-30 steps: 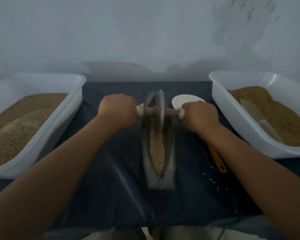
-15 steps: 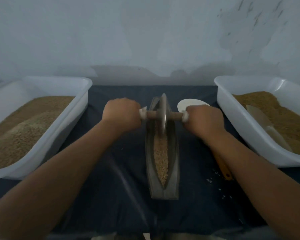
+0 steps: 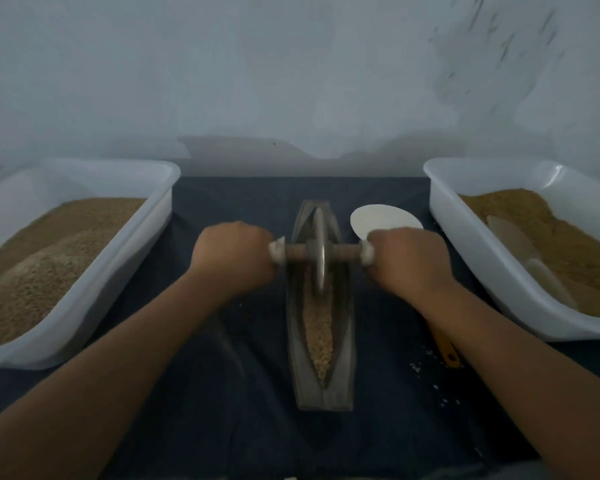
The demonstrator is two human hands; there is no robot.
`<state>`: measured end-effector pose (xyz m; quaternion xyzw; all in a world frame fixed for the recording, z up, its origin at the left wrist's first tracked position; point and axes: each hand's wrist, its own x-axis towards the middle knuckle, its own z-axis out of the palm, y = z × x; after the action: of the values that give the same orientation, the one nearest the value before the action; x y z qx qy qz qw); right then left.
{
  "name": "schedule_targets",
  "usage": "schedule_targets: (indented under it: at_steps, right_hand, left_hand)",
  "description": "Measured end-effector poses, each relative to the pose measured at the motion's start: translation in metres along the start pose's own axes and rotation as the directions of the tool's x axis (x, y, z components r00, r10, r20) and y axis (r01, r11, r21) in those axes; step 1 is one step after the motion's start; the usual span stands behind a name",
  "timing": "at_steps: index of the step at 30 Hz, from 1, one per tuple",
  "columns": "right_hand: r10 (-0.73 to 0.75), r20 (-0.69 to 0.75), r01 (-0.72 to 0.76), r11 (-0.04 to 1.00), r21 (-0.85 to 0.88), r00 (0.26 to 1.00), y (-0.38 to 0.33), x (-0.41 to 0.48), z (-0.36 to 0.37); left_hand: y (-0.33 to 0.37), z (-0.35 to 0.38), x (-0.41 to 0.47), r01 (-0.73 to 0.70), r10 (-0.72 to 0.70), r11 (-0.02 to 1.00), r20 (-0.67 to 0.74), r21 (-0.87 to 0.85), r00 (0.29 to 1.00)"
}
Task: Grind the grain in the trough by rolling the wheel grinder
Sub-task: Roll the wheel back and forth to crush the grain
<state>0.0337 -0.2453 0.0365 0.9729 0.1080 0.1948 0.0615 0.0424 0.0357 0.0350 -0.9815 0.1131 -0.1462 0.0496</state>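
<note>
A narrow grey boat-shaped trough (image 3: pixel 345 362) lies lengthwise on the dark cloth in front of me. Tan grain (image 3: pixel 317 332) fills its groove in the near half. The wheel grinder (image 3: pixel 318 252), a thin grey disc on a wooden axle, stands upright in the trough's far half. My left hand (image 3: pixel 232 258) grips the axle's left handle. My right hand (image 3: pixel 409 261) grips the right handle. White caps of the handles show beside both fists.
A white tub (image 3: pixel 125 258) of tan grain stands at the left. A second white tub (image 3: pixel 471 247) at the right holds browner meal and a pale scoop (image 3: pixel 513 237). A white spoon bowl (image 3: pixel 385 220) with an orange handle (image 3: pixel 447 351) lies under my right arm. Loose grains (image 3: pixel 430 375) dot the cloth.
The wheel has rolled a little toward me along the trough, with both hands following it. The camera view has shifted slightly.
</note>
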Motion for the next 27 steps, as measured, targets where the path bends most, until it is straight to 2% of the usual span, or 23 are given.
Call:
schedule_targets:
  at_steps: [3, 6, 8, 10, 12, 15, 19, 22, 24, 27]
  right_hand:
    - [0.042, 0.024, -0.043, 0.999, 0.027, 0.999, -0.002, 0.031, -0.004]
    - [-0.001, 0.060, -0.001, 0.999, 0.042, 0.998, 0.000, 0.016, -0.013]
    - [-0.086, 0.056, 0.083, 0.995, 0.055, 0.995, 0.003, -0.019, -0.015]
    - [-0.192, -0.028, 0.194, 0.976, 0.099, 0.981, 0.004, -0.055, -0.016]
    - [-0.225, -0.064, 0.232, 0.966, 0.117, 0.972, 0.007, -0.068, -0.014]
    - [-0.137, -0.046, 0.137, 0.991, 0.006, 0.990, 0.007, -0.040, -0.002]
    - [0.028, -0.037, -0.027, 0.999, 0.030, 0.999, -0.001, 0.022, 0.001]
    - [0.010, 0.032, -0.012, 0.998, 0.065, 0.999, 0.002, 0.026, -0.009]
    - [-0.050, 0.061, 0.044, 0.995, 0.093, 0.997, 0.005, -0.002, -0.013]
    - [-0.135, -0.103, 0.144, 0.986, 0.085, 0.985, 0.002, -0.057, -0.018]
  left_hand:
    - [-0.002, -0.005, 0.036, 0.029, -0.025, 0.998, 0.074, -0.057, 0.997]
    - [-0.006, 0.002, 0.012, 0.012, -0.005, 0.998, 0.095, -0.069, 0.995]
    - [-0.009, 0.009, -0.028, -0.070, 0.069, 0.997, -0.020, -0.028, 0.997]
    - [-0.011, 0.008, -0.066, -0.183, 0.182, 0.983, -0.163, 0.007, 0.970]
    - [-0.014, 0.006, -0.077, -0.215, 0.215, 0.976, -0.227, 0.021, 0.950]
    - [-0.008, 0.010, -0.049, -0.129, 0.135, 0.990, -0.130, 0.055, 0.982]
    - [0.000, 0.005, 0.017, 0.052, -0.052, 0.997, 0.001, -0.065, 0.999]
    - [0.001, 0.003, 0.012, 0.054, -0.051, 0.995, 0.042, -0.080, 0.998]
    - [-0.001, 0.006, -0.018, -0.012, 0.011, 0.999, -0.033, -0.032, 0.999]
    - [-0.001, 0.006, -0.069, -0.133, 0.141, 0.990, -0.205, 0.055, 0.969]
